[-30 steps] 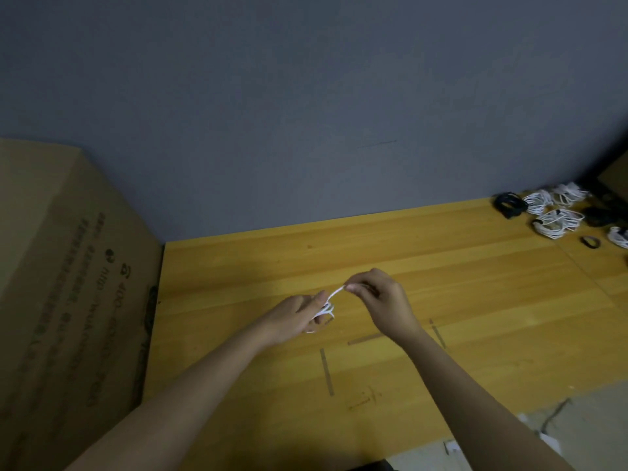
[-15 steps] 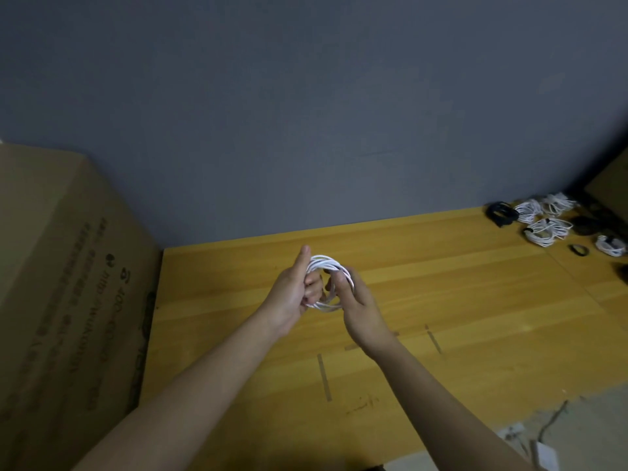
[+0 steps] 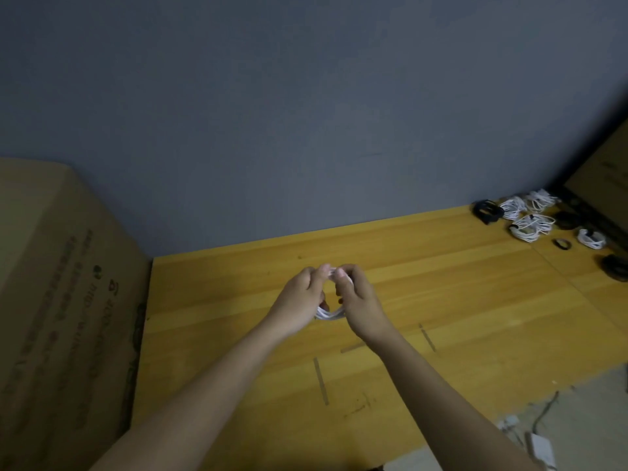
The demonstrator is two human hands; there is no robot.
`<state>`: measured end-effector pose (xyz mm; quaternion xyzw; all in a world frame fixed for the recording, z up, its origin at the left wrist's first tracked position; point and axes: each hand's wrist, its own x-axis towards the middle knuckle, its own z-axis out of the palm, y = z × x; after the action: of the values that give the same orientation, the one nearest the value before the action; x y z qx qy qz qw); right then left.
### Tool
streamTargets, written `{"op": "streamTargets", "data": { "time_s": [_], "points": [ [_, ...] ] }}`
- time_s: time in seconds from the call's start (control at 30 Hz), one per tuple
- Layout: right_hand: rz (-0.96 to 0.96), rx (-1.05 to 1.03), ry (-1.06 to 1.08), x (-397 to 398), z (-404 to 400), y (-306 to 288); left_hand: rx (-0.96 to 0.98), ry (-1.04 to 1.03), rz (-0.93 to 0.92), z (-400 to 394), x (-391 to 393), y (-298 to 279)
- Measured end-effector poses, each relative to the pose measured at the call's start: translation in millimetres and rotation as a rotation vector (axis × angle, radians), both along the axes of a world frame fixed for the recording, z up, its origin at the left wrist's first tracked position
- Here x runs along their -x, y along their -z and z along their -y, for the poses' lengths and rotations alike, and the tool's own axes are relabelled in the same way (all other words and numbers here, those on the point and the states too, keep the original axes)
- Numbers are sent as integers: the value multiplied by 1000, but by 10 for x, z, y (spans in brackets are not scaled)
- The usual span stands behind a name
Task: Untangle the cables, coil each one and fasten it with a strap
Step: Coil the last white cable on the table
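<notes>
Above the bench's [image 3: 475, 317] middle, the left hand [image 3: 299, 300] and right hand [image 3: 360, 300] both curl round a white cable coil [image 3: 329, 314], its loop standing upright between them. More coiled cables [image 3: 530, 226] lie at the far right corner; a cardboard box [image 3: 68, 300] flanks the left edge.

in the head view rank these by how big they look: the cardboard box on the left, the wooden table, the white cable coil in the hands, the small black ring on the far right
1. wooden table
2. cardboard box, cut off by the frame
3. white cable coil, mostly hidden by the left hand and right hand
4. small black ring; it lies farther off, so its true size against the coil is unsure
</notes>
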<state>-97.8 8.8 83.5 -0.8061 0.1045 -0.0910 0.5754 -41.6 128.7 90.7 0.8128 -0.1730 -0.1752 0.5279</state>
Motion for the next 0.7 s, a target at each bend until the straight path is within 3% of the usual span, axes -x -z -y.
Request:
{"op": "streamTargets", "data": {
  "time_s": [0.13, 0.27, 0.37, 0.5, 0.6, 0.7],
  "points": [
    [-132, -237, 131, 13, -42, 31, 99, -193, 3, 179, -17, 116],
    [-96, -145, 290, -6, 51, 58, 172, -309, -6, 473, 162, 183],
    [-70, -37, 359, 44, 259, 141, 131, -231, 27, 702, 302, 213],
    [-2, 89, 379, 229, 754, 237, -44, 24, 139, 969, 363, 239],
    [55, 205, 334, 448, 1167, 293, -173, 160, 202, 1301, 442, 252],
    [19, 243, 228, 654, 1656, 327, -256, 159, 285, 1785, 598, 299]
  ]
}}
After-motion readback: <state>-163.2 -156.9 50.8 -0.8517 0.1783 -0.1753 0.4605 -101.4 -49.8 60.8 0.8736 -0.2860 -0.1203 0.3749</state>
